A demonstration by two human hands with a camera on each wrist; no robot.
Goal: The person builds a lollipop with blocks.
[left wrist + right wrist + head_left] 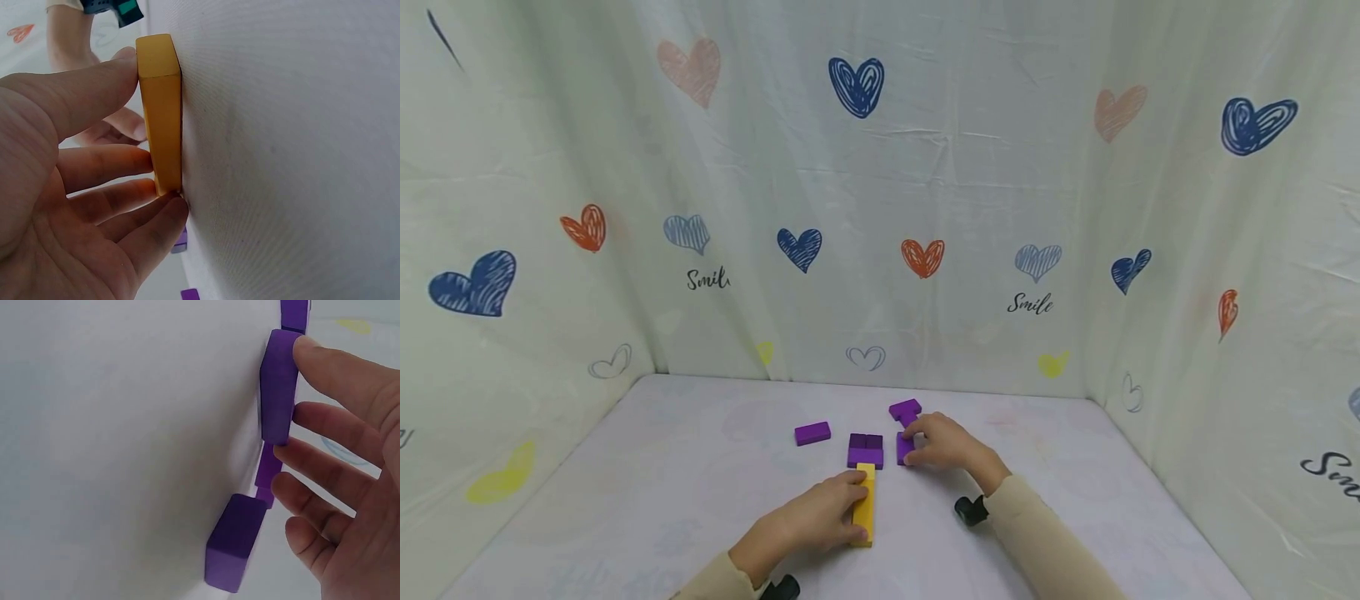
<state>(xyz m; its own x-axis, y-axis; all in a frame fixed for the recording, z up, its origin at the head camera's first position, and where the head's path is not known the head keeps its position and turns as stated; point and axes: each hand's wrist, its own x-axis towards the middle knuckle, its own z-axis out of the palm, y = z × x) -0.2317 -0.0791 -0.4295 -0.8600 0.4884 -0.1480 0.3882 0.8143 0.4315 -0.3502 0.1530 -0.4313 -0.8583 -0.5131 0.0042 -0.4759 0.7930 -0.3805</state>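
My left hand (pixel 823 512) grips a long yellow block (pixel 865 508) by its ends, thumb on the near end and fingertips at the far end. The left wrist view shows that yellow block (pixel 164 131) lying along the white tabletop. A purple group of blocks (pixel 865 458) sits just beyond its far end. To the right, my right hand (pixel 951 443) pinches a purple block (pixel 903 450) between thumb and fingertips. In the right wrist view this purple block (pixel 279 387) lies on the table. Other purple pieces (pixel 905 409) lie just behind it, partly covered by the fingers.
A single purple block (pixel 812 433) lies apart at the left. The white tabletop (pixel 625 500) ends at a curtain (pixel 865 200) printed with hearts, which closes off the back and both sides. Dark devices sit at both wrists, one a black wrist camera (pixel 972 510).
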